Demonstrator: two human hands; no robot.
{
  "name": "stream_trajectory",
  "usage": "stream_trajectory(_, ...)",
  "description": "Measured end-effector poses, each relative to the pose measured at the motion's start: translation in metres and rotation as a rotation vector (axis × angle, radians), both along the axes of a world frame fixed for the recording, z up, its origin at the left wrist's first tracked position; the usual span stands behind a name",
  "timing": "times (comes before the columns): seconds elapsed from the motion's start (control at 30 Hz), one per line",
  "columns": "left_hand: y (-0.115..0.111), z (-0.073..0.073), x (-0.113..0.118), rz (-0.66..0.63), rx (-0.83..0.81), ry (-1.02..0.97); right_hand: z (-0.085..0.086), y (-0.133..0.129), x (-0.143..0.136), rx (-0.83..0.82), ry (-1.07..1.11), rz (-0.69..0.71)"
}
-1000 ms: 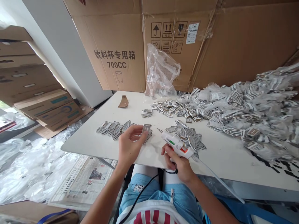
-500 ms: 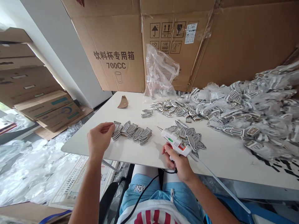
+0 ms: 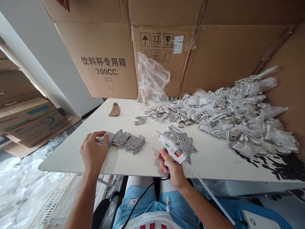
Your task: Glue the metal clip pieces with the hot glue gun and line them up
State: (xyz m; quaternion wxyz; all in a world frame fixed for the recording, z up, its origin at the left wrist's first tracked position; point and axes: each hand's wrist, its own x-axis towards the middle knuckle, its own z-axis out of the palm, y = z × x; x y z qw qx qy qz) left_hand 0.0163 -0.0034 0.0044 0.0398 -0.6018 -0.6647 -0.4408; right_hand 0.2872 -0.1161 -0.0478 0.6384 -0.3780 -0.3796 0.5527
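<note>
Head: right hand [image 3: 173, 169] grips glue gun [image 3: 172, 148], left hand's [image 3: 93, 153] hold unclear, carton [image 3: 107, 44] reads "700CC".

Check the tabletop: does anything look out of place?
Yes: a curved brown cardboard scrap lies alone on the white tabletop, back left. It looks stray: unlike the grey, arch-shaped pieces and apart from them.

White glue gun [image 3: 172, 148], tilted, to the right of grey slotted pieces [image 3: 137, 143] in low stacks
</note>
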Motion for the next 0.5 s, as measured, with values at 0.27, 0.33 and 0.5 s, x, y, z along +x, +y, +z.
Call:
stream_trajectory(0.27, -0.049, 0.01, 0.099, -0.772, -0.003, 0.023, 0.03, -0.022, -0.008, 0.202, 0.023, 0.099)
stream_trajectory(0.33, -0.049, 0.002, 0.126, -1.033, -0.137, 0.113, 0.043, -0.028, -0.01, 0.225, -0.043, 0.115)
stream_trajectory(0.5, -0.026, -0.014, 0.183, -1.184, -0.163, 0.355, 0.058, -0.032, -0.009, 0.218, -0.137, 0.155)
